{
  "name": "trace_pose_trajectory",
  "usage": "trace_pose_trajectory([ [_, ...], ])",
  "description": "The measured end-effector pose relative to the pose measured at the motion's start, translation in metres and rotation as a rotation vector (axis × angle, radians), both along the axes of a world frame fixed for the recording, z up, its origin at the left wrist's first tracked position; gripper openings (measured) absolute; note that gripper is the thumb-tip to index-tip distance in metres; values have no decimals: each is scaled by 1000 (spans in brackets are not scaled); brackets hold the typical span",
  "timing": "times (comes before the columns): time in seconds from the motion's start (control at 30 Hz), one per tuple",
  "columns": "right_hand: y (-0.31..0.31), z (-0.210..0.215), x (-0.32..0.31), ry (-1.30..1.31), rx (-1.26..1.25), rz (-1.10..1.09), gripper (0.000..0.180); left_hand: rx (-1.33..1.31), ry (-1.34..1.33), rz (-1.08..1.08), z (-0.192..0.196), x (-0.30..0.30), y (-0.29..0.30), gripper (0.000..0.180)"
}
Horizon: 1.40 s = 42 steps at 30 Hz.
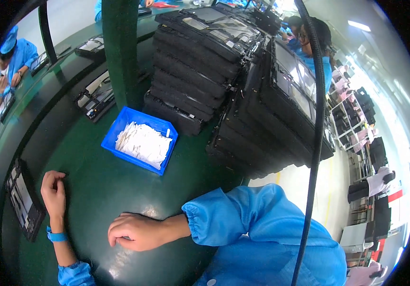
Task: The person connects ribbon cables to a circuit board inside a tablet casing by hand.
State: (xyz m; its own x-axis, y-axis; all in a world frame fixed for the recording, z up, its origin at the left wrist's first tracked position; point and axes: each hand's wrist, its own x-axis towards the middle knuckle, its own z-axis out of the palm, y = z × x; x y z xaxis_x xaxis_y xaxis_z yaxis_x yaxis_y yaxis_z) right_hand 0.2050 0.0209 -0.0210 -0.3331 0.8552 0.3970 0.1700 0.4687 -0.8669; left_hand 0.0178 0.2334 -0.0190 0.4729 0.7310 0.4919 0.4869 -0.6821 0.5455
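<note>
My left hand point(54, 193), a blue band round its wrist, is over the green tabletop point(90, 190). Its fingers are curled in, and nothing shows in them. Just left of it is a flat black tray-like part point(25, 202) with pale panels. My right hand point(136, 232) rests lower on the table, fingers loosely closed, with no object visible in it. Beyond both hands sits a blue plastic bin point(163, 167) holding a heap of small white strips point(143, 143).
Tall stacks of black trays point(190, 66) and more trays point(271, 114) stand at the back right. A green post point(120, 57) rises behind the bin, near another black part point(95, 97). A black cable point(317, 119) hangs at right. A co-worker point(12, 71) sits far left.
</note>
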Motion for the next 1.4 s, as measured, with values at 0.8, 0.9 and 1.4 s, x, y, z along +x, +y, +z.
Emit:
trace_pose_trajectory([
  [0.8,-1,-2,-4,-60,45,-10,10,-227,-117,213,-6,7,6,16],
  [0.9,1,-8,-11,-58,66,15,9,-281,93,326,5,27,4,26],
  [1.4,5,-9,2,-120,52,-42,9,-466,321,644,23,130,81,59],
])
